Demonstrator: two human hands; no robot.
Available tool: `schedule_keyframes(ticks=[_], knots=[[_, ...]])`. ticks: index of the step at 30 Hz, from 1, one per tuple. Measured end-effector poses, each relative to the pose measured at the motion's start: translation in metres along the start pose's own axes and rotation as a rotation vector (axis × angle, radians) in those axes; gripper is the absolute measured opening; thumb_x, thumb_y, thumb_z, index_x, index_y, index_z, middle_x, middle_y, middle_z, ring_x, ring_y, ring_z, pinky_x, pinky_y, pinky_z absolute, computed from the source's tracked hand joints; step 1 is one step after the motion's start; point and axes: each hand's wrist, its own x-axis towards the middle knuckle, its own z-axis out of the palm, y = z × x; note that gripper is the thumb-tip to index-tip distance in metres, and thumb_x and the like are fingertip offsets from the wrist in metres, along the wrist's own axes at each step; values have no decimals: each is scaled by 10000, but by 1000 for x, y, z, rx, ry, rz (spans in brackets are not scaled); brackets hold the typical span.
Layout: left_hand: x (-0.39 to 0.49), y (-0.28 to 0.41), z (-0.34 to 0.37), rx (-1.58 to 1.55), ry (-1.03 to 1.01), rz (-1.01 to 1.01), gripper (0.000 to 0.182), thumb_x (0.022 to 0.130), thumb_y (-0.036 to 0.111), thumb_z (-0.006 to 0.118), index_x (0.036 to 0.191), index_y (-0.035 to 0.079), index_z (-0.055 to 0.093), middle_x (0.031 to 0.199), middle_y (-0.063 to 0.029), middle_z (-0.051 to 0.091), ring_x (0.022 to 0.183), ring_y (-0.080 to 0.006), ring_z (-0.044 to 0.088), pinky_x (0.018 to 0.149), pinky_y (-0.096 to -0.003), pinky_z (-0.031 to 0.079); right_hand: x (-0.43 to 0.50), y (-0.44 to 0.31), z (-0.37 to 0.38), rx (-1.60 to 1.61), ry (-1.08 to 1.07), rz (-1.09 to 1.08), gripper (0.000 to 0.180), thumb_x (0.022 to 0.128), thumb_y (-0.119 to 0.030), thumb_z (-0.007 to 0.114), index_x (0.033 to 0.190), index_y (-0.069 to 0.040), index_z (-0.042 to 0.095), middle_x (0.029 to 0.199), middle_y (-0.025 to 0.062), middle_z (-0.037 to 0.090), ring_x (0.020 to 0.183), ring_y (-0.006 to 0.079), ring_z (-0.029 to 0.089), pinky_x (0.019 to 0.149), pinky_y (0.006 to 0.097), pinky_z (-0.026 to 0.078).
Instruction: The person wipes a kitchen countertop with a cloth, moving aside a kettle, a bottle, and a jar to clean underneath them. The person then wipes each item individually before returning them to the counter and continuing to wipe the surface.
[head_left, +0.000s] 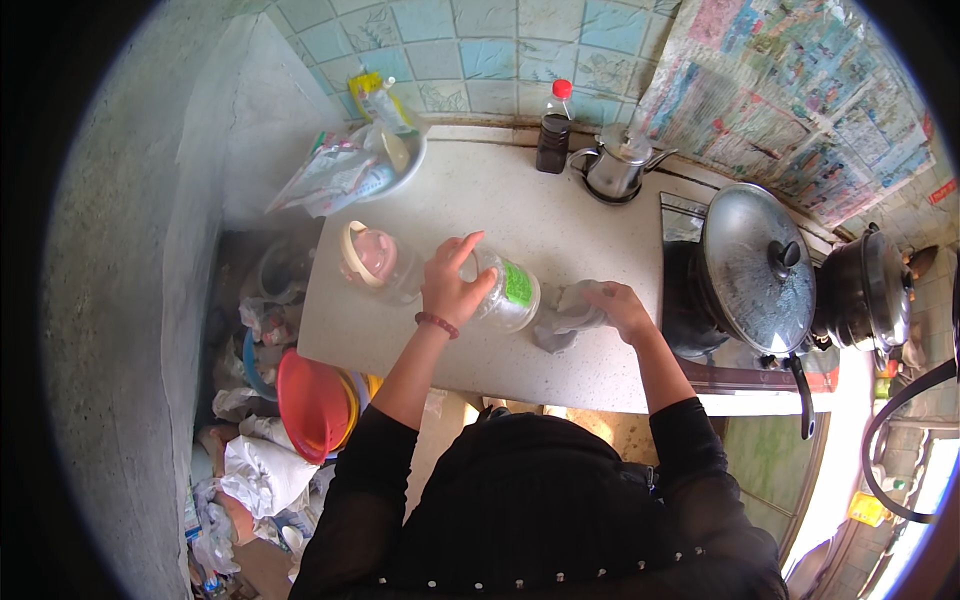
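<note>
My left hand (452, 289), with a red bead bracelet at the wrist, is on the left end of a clear jar (499, 307) with a green label. Its thumb and fingers are spread around that end, and the palm hides part of it. Whether the jar stands tilted or lies on its side is hard to tell. A crumpled grey cloth (568, 319) is pinched in my right hand (619, 307), partly resting on the pale countertop (465, 187). Left of my left hand is a clear container with a pink lid (375, 255) and a cream handle.
Behind stand a dark bottle with a red cap (553, 142) and a metal kettle (616, 169). A bowl (415, 161) holds several packets. At right, a lidded pan (757, 270) and a pot (862, 292) sit by the stove. Below left are a red basin (311, 401) and bags (262, 472).
</note>
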Motion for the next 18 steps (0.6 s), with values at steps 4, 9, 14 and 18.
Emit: schedule_keyframes(ticks=[4, 9, 14, 18], knots=[[0, 0, -1, 30, 14, 33, 510, 733, 245, 721, 1230, 168, 634, 1115, -163, 606, 1017, -354, 597, 898, -439, 488, 2, -9, 12, 278, 132, -107, 399, 864, -174, 717, 1165, 40, 566, 970, 83, 662, 767, 184, 643, 667, 310, 532], [1, 4, -4, -5, -7, 39, 500, 732, 215, 724, 1217, 135, 634, 1081, -152, 615, 989, -339, 605, 872, -415, 498, -14, -28, 59, 521, 73, -78, 295, 932, -282, 641, 1059, -16, 639, 909, 58, 651, 765, 160, 631, 638, 297, 522], [2, 7, -6, -19, 1, 53, 503, 720, 205, 731, 1208, 121, 644, 1068, -148, 618, 983, -329, 606, 870, -407, 495, -15, -16, 100, 210, 132, -144, 282, 906, -124, 641, 1136, 36, 607, 1013, 118, 676, 892, 176, 641, 754, 293, 523], [1, 6, -6, 25, -42, 78, 527, 710, 211, 740, 1226, 165, 650, 1137, -122, 595, 1052, -319, 576, 921, -425, 469, 1, -7, 99, -29, 260, -256, 259, 882, -126, 663, 1064, 55, 629, 983, 149, 699, 834, 170, 651, 719, 287, 525]])
